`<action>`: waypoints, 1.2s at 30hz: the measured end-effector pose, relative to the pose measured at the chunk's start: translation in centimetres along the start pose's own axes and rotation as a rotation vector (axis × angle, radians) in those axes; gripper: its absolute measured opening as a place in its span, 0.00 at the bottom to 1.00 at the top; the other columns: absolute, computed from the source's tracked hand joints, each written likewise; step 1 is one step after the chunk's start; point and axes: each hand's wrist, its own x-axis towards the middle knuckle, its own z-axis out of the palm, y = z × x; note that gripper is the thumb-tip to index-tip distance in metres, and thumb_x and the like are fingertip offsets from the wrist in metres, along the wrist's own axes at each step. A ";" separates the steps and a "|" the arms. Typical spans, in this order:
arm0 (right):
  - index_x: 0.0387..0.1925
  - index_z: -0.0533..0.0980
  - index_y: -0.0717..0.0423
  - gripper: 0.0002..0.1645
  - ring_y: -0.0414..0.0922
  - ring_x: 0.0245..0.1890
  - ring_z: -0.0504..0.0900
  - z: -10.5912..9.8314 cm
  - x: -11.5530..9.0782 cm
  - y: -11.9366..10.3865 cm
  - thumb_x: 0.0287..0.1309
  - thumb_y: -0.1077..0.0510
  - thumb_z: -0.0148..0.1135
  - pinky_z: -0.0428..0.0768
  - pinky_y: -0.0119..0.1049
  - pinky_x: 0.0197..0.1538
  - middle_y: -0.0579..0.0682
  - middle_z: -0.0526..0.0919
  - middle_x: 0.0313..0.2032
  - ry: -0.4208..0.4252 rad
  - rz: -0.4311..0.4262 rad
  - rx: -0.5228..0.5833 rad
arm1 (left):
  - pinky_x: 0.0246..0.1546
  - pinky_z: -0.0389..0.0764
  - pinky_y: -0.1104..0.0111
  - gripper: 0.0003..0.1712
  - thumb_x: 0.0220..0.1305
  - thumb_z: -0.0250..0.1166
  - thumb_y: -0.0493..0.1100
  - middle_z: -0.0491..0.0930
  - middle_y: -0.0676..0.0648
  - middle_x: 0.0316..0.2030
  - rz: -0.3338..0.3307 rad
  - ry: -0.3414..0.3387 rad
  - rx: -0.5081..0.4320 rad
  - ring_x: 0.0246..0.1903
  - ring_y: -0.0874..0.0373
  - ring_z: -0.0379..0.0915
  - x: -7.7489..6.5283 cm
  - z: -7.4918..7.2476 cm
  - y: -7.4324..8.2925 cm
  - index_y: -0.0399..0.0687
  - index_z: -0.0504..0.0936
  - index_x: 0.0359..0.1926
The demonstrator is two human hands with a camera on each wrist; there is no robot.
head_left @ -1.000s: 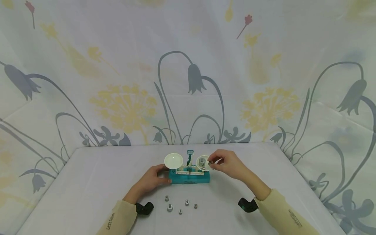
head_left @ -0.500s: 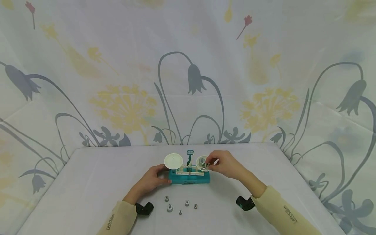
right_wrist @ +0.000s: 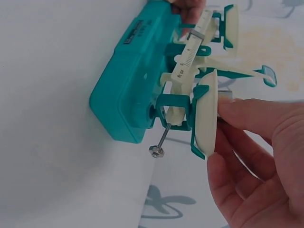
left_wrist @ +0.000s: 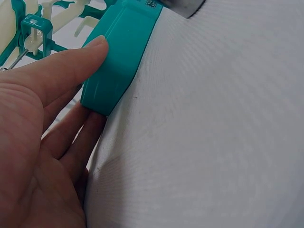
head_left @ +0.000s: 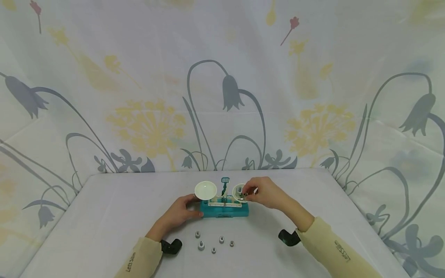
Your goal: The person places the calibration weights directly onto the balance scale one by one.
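Observation:
A small balance scale with a teal base (head_left: 224,211) stands on the table. My left hand (head_left: 179,211) grips the left end of its base, thumb on the front face and fingers behind, as the left wrist view shows. The left white pan (head_left: 205,190) holds nothing. On the right pan (right_wrist: 206,118) sits a large metal weight (head_left: 239,190) with smaller metal pieces beside it. My right hand (head_left: 269,195) pinches a small metal weight (head_left: 245,195) over that pan's right side; in the right wrist view the pan rim and fingers hide most of it.
Several loose metal weights, among them a larger one (head_left: 201,246), stand on the white tablecloth (head_left: 139,216) in front of the scale. A flower-printed cloth (head_left: 222,131) hangs behind the table. Black camera mounts (head_left: 289,238) stick out from both wrists.
My right hand has moved slightly left with the small weight, from the right pan's rim to over the pan. My left hand has stayed on the base.

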 end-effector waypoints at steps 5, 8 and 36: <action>0.38 0.85 0.54 0.08 0.37 0.33 0.79 -0.2 0.0 -0.2 0.54 0.64 0.72 0.80 0.33 0.38 0.40 0.84 0.33 -0.010 0.017 -0.007 | 0.67 0.60 0.44 0.31 0.55 0.76 0.43 0.78 0.44 0.59 -0.002 0.003 -0.002 0.65 0.42 0.66 0.0 -0.1 0.1 0.42 0.78 0.60; 0.38 0.86 0.54 0.08 0.37 0.33 0.79 -0.3 0.0 -0.3 0.55 0.64 0.72 0.80 0.33 0.39 0.40 0.84 0.34 -0.016 0.040 0.000 | 0.67 0.60 0.44 0.32 0.55 0.76 0.43 0.77 0.44 0.60 -0.003 0.002 -0.002 0.66 0.42 0.65 0.0 0.0 0.1 0.42 0.78 0.60; 0.39 0.84 0.57 0.07 0.40 0.37 0.81 -0.5 -0.7 -0.2 0.57 0.67 0.68 0.82 0.35 0.42 0.46 0.85 0.37 0.034 0.005 0.052 | 0.67 0.61 0.44 0.33 0.54 0.76 0.43 0.78 0.44 0.59 -0.024 0.007 0.013 0.65 0.43 0.66 0.1 0.0 -0.3 0.42 0.78 0.61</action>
